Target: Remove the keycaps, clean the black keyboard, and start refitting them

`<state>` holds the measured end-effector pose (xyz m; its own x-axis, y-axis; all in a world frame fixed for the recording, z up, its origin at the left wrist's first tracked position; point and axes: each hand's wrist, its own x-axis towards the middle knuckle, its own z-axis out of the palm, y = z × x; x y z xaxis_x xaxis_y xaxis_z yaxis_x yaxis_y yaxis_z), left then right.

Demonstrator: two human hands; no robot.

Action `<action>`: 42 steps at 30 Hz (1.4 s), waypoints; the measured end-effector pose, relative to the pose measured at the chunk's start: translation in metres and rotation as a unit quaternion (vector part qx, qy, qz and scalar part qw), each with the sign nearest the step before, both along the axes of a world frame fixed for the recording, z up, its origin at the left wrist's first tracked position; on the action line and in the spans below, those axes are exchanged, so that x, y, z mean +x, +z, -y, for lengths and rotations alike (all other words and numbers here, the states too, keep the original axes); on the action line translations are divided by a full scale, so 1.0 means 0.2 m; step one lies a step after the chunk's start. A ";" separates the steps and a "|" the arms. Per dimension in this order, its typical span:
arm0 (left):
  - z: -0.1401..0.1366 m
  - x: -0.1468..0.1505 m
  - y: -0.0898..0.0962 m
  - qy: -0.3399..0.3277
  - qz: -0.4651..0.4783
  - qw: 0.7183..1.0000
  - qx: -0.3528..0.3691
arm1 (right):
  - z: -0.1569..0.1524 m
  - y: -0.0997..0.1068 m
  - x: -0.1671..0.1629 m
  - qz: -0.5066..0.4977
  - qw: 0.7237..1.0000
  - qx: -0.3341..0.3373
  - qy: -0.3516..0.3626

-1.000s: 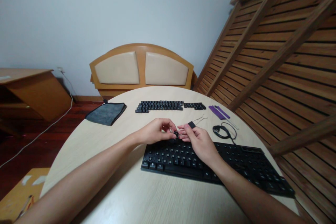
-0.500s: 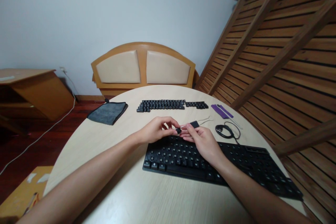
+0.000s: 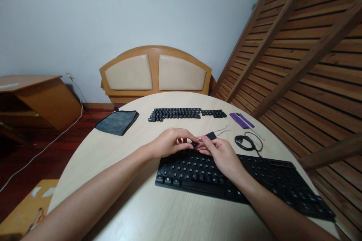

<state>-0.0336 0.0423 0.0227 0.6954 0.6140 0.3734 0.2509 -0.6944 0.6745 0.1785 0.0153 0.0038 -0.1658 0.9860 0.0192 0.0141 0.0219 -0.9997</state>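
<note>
Although the grey cloth (image 3: pixel 117 123) at the far left of the worktop (image 3: pixel 141 211) lies well clear and seems little risk, the left hand (image 3: pixel 175 142) is where trouble could start: its thumb and fingertips are drawn together on a small black piece (image 3: pixel 194 144), probably a keycap, and so fine a pinch could slip. Behind it, the loose keycaps (image 3: pixel 177 113) sit in tight rows, so a stray knuckle could scramble their order. The small black piece is held above the back edge of the keyboard (image 3: pixel 203 187); dropped, it could vanish among the bare key posts, dark on dark. The right hand (image 3: pixel 220 152), thumb closed against the fingers, grips the wire tool (image 3: pixel 210 135); if its springy wires let go suddenly, they could flick the piece away. Farther right, the purple strips (image 3: pixel 239 121) could be nudged towards the worktop's rim, and a snag on the coiled cable (image 3: pixel 244 143) could drag the keyboard askew.
</note>
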 end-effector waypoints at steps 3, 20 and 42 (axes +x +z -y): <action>0.01 0.01 0.00 0.016 0.012 1.000 -0.024 | 0.00 0.01 0.00 -0.014 1.000 -0.016 0.001; 0.00 0.00 0.01 -0.049 -0.013 0.998 0.022 | 0.00 0.01 0.00 0.003 1.000 -0.014 0.014; 0.01 0.01 -0.03 -0.046 -0.052 0.995 0.075 | -0.01 -0.01 0.00 -0.020 0.997 -0.074 0.017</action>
<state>-0.0320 0.0399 0.0172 0.7859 0.4881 0.3797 0.2438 -0.8088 0.5352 0.1786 0.0163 0.0009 -0.2020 0.9721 -0.1195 -0.0248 -0.1271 -0.9916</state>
